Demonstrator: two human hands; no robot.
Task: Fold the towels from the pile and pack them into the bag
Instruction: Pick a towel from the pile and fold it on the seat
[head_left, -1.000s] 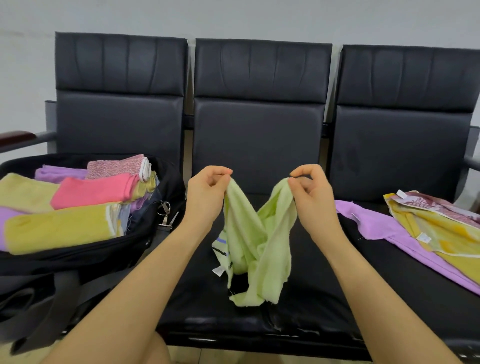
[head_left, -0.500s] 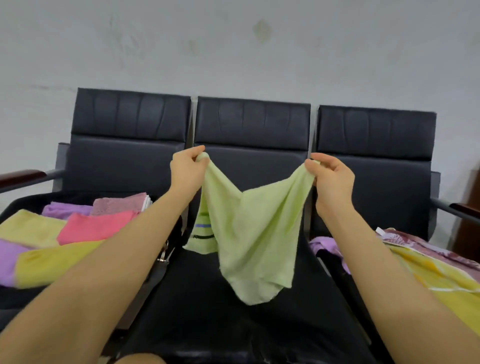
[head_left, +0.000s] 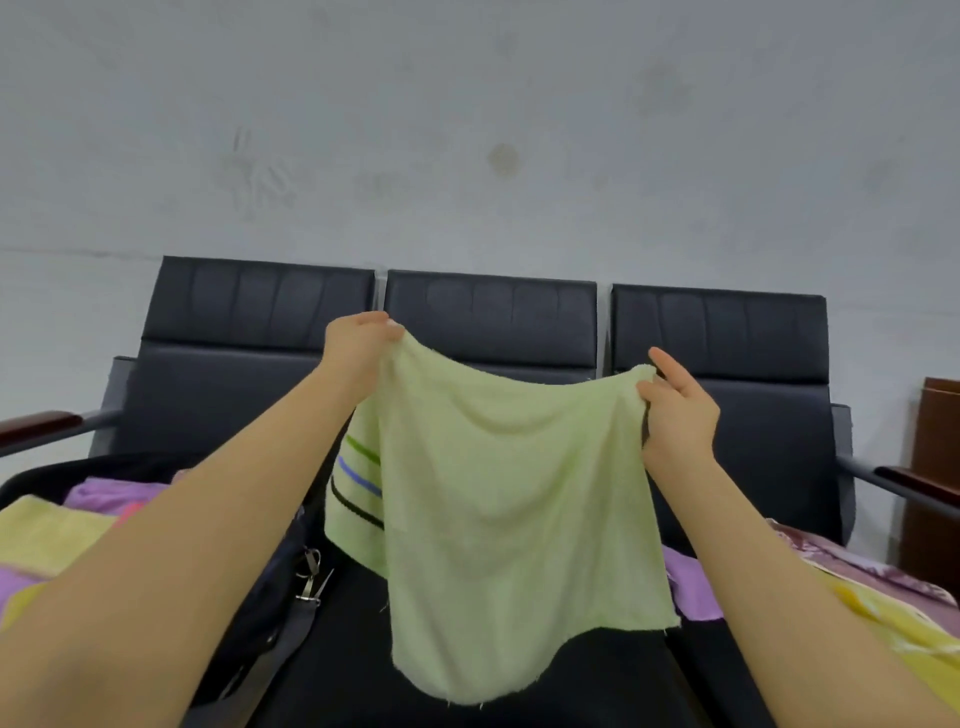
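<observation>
A light green towel (head_left: 514, 499) with green, blue and black stripes near one edge hangs spread out in the air over the middle seat. My left hand (head_left: 358, 348) pinches its upper left corner. At the upper right corner, my right hand (head_left: 675, 410) grips with thumb and palm, the fingers partly extended. The black bag (head_left: 265, 582) sits on the left seat, open, with folded yellow, purple and pink towels (head_left: 57, 525) inside, partly hidden by my left forearm. The pile of unfolded towels (head_left: 872, 597) lies on the right seat.
A row of three black chairs (head_left: 493, 312) with wood-topped armrests stands against a grey wall. A metal clip and strap (head_left: 309, 577) hang off the bag's right side. A brown wooden piece of furniture (head_left: 935, 467) stands at the far right.
Both hands have risen and moved apart, stretching the green towel from a bunched shape into a flat hanging sheet. The view has tilted upward, showing more wall.
</observation>
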